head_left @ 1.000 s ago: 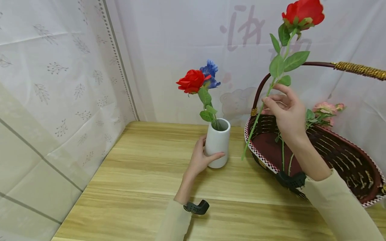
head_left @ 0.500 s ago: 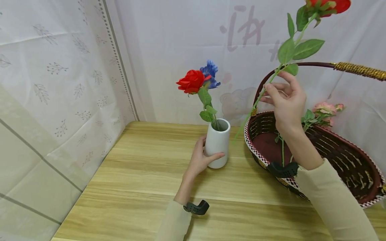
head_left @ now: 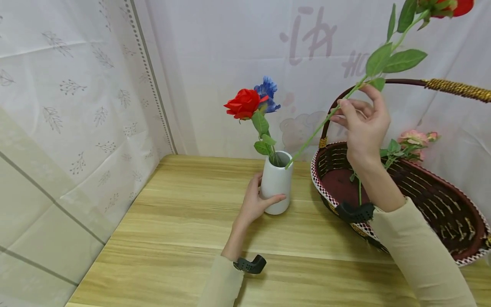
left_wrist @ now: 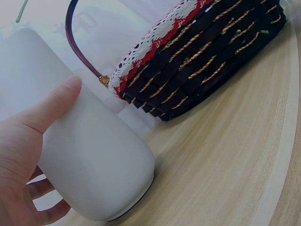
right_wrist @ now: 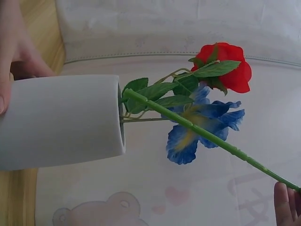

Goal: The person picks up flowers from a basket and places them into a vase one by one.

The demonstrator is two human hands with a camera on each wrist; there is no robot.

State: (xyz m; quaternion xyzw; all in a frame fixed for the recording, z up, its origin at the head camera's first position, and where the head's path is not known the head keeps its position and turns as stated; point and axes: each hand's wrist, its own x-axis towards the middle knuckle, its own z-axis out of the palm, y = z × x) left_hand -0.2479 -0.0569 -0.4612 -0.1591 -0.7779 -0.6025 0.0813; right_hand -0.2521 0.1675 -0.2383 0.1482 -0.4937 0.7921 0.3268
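A white vase (head_left: 277,183) stands on the wooden table, holding a red rose (head_left: 243,104) and a blue flower (head_left: 267,93). My left hand (head_left: 256,200) grips the vase low down, with the thumb across its front and the fingers behind it. My right hand (head_left: 367,121) pinches the green stem of a second red rose (head_left: 400,40) between thumb and fingertips. This rose slants, its bloom cut off by the top of the head view. Its lower stem end (right_wrist: 134,95) is right at the vase's mouth in the right wrist view.
A dark woven basket (head_left: 437,213) with white-and-red trim and an arched handle (head_left: 456,88) stands right of the vase, partly behind my right forearm. Pink flowers (head_left: 416,140) lean on its back rim. A pale curtain (head_left: 215,51) hangs behind the table.
My right hand has risen slightly, tilting the rose so its bloom swings up and right while its stem end moves left to the vase's mouth. The left hand and vase stay put.
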